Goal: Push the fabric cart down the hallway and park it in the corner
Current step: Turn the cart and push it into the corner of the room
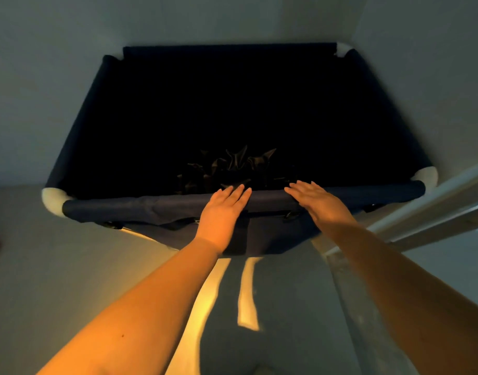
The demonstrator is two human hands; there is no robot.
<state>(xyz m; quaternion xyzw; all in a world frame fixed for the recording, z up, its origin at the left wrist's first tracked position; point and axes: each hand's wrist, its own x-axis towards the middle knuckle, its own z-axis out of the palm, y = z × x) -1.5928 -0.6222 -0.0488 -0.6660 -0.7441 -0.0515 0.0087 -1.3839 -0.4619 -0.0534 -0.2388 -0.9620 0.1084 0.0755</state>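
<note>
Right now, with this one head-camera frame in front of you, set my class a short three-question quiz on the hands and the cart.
1. True or false: both hands grip the dark navy fabric cart with curled fingers.
2. Which lies inside the cart: A) crumpled dark shiny fabric, B) white towels, C) nothing?
3. What colour are the cart's rounded corner pieces?

Key
1. False: the left hand and right hand lie open and flat, fingers straight, on the cart's near rail.
2. A.
3. White.
</note>
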